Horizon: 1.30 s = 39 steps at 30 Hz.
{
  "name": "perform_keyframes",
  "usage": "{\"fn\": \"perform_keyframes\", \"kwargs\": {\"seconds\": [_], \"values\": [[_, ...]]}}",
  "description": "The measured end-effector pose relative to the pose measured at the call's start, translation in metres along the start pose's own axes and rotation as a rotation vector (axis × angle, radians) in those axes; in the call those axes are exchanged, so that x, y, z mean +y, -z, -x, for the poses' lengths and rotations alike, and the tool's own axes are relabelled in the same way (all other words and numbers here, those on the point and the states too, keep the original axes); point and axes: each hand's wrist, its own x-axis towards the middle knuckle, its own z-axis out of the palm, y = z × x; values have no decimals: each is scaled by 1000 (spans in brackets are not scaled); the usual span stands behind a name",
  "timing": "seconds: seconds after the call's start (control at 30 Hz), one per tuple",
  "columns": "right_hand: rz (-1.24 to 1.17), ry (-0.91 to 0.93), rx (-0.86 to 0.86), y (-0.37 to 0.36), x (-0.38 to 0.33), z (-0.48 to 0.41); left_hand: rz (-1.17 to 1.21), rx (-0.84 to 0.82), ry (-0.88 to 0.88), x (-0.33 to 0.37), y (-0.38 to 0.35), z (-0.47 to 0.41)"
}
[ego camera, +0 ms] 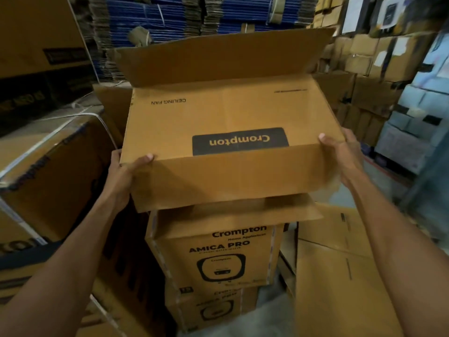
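Note:
A brown cardboard carton (pixel 228 113) printed "Crompton" and "CEILING FAN" upside down is held up in front of me, its far flap standing open and its near flap hanging down. My left hand (pixel 124 176) grips its near left corner, thumb on the top face. My right hand (pixel 342 154) grips the near right corner the same way. The carton hovers just above a stack of two "Crompton AMICA PRO" boxes (pixel 216 259), whose top flap is open.
A large strapped carton (pixel 48 171) stands at the left. Flattened cardboard (pixel 340 276) leans at the lower right. Bundles of flat blue and brown cartons (pixel 170 20) fill the back, and stacked boxes (pixel 379 64) line the right wall.

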Motion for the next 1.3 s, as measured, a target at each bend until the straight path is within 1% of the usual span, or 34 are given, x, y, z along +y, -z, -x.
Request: {"fn": "perform_keyframes", "kwargs": {"seconds": [0.17, 0.3, 0.43, 0.57, 0.7, 0.77, 0.87, 0.97, 1.07, 1.13, 1.23, 1.3], "values": [[23, -15, 11, -7, -7, -1, 14, 23, -20, -2, 3, 1], [14, -55, 8, -10, 14, 7, -28, 24, -10, -18, 1, 3], [14, -201, -68, -9, 49, 12, -43, -31, 84, -36, -7, 13], [-31, -331, -118, -9, 74, 15, -96, -39, 178, -63, -12, 20], [7, -372, -191, -12, 88, 22, -131, -70, 296, -86, -10, 30], [60, -384, -185, -13, 96, 27, -123, -63, 329, -92, -12, 31], [186, -337, -85, -17, 96, 33, -128, -49, 326, -94, -16, 28], [218, -251, -22, -21, 79, 35, -192, -61, 242, -85, -17, 26], [223, -109, -21, -21, 57, 28, -261, -34, 142, -60, -14, 16], [273, -12, -10, -22, 38, 20, -308, 16, 94, -37, -8, 5], [448, 83, -25, -24, 3, 3, -414, 36, 26, -8, 6, -11], [545, 93, -66, -25, -23, -8, -521, 9, 51, 12, 11, -16]]}}
